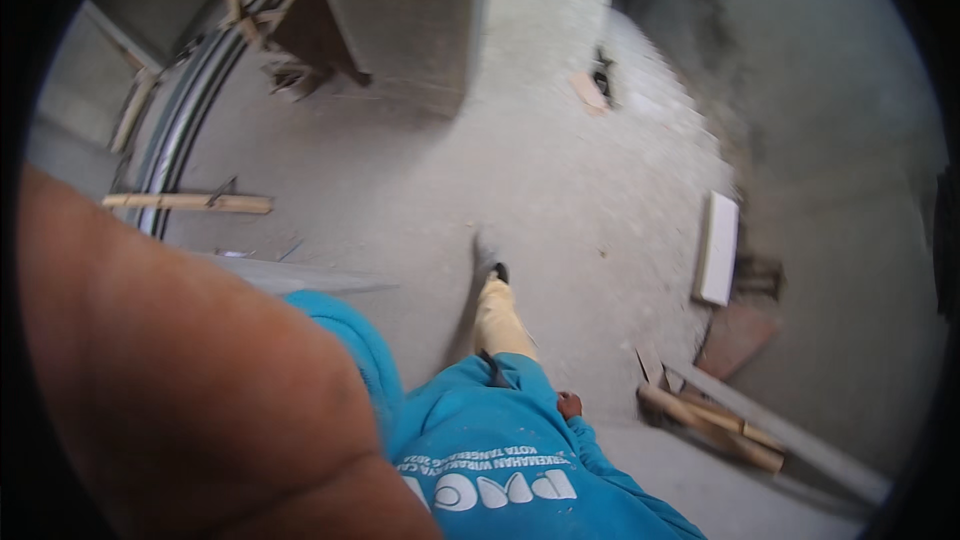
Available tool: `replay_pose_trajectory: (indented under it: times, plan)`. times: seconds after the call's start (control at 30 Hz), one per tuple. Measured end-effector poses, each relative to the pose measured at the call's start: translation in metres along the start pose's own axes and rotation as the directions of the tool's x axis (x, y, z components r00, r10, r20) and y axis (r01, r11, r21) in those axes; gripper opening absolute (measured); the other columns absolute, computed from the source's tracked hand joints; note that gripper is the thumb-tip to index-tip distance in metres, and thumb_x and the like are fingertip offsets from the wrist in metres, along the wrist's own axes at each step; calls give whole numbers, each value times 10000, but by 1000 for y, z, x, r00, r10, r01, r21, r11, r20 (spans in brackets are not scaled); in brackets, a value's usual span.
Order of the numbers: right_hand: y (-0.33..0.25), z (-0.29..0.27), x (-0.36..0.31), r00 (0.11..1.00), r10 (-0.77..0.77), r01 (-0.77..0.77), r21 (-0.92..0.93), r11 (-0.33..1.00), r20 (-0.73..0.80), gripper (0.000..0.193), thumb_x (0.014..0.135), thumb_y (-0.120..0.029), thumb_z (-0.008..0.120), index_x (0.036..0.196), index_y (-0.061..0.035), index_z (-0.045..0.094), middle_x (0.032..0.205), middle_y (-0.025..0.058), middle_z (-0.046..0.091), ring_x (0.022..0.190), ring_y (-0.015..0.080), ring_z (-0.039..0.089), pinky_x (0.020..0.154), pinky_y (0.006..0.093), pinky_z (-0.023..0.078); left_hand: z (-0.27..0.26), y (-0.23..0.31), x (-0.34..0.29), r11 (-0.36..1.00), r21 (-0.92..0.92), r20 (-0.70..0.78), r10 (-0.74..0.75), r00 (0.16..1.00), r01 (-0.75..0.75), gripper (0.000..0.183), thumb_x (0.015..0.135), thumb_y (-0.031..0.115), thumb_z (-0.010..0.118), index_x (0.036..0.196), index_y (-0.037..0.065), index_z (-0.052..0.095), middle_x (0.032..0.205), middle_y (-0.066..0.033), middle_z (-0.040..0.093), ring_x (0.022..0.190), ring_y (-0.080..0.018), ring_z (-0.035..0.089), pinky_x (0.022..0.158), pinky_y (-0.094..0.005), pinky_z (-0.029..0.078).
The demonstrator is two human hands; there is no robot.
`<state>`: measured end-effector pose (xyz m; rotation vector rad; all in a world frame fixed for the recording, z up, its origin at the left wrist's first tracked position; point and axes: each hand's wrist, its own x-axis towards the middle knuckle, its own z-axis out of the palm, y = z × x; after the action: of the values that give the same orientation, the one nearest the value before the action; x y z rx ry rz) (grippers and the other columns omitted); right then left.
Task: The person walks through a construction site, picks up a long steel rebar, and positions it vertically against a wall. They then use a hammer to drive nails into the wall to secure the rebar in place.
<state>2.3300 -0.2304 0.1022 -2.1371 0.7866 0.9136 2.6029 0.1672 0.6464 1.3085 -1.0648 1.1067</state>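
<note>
My left hand [190,380] is raised very close to the camera and fills the lower left as a large blurred patch of skin. Its fingers do not show, so I cannot see whether it holds anything. The teal left sleeve [345,340] bends beside it. Low at my right side hangs my right hand [570,405], small in the picture, its fingers seemingly curled in. No object shows in or against it. Below me are my teal printed shirt [490,460], one light yellow trouser leg [500,320] and a dark shoe tip [500,272] on the dusty concrete floor [600,220].
A concrete column [410,20] stands ahead, with wooden scraps [300,60] at its left. A wooden batten [190,202] lies across metal rails at left. On the right, a white block [717,248], a brown board [738,338] and timber pieces [710,425] lie along the wall [850,170].
</note>
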Motion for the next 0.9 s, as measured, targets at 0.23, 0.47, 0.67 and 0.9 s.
replay_pose_trajectory:
  times: [0.23, 0.47, 0.67, 0.9]
  plan:
    - [-200, -114, 205, 984, -90, 36, 321, 946, 153, 314, 921, -254, 538, 1061, 18, 610, 937, 201, 680, 672, 259, 688, 590, 398, 577, -14, -134, 59, 974, 227, 49, 10, 999, -21, 349, 961, 277, 520, 1259, 100, 567, 1266, -166, 548, 1155, -248, 556, 925, -338, 496]
    - [-522, -250, 281, 873, -486, 443, 484, 755, -41, 412, 957, -296, 516, 1262, -21, 492, 1042, 164, 642, 794, 258, 673, 633, 370, 578, -94, -156, 108, 790, 612, -32, -20, 999, 35, 339, 963, 261, 517, 1262, 110, 569, 1275, -169, 541, 1173, -252, 545, 946, -337, 488]
    - [-621, -194, 280, 876, -474, 398, 424, 814, 88, 436, 943, -344, 543, 1259, -46, 511, 1081, 186, 635, 850, 308, 665, 661, 422, 580, -204, -129, 49, -132, 889, -411, 194, 890, 439, 306, 955, 194, 533, 1246, 113, 587, 1251, -156, 560, 1185, -245, 549, 1016, -344, 467]
    - [-691, -28, 265, 660, -406, 457, 92, 885, 632, 413, 929, -292, 578, 1233, -23, 505, 1032, 219, 628, 798, 317, 670, 628, 421, 585, -345, -153, -162, -79, 433, -783, 460, 419, 898, 171, 924, 96, 552, 1024, 31, 675, 958, -47, 656, 899, -145, 592, 791, -285, 486]
